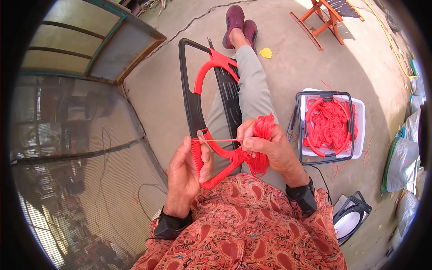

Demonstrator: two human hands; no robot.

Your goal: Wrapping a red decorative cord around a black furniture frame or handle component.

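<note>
Across my lap leans a black plastic frame with a rounded inner ring, partly wrapped in red cord. My left hand is closed around the wrapped side bar near its lower corner, thumb and fingers on either side. Bunched in my closed right hand is a bundle of red cord, its loops sticking out above and below the fingers. A single red strand runs taut from the side bar to my right fingers. More red wrapping covers the bottom bar and parts of the ring.
To the right, a white bin holds tangled red cord, with a second black frame lying over it. A dark-handled tool lies beside it. Farther off stands a wooden folding stool. Corrugated translucent sheeting borders the left; pale sacks line the right.
</note>
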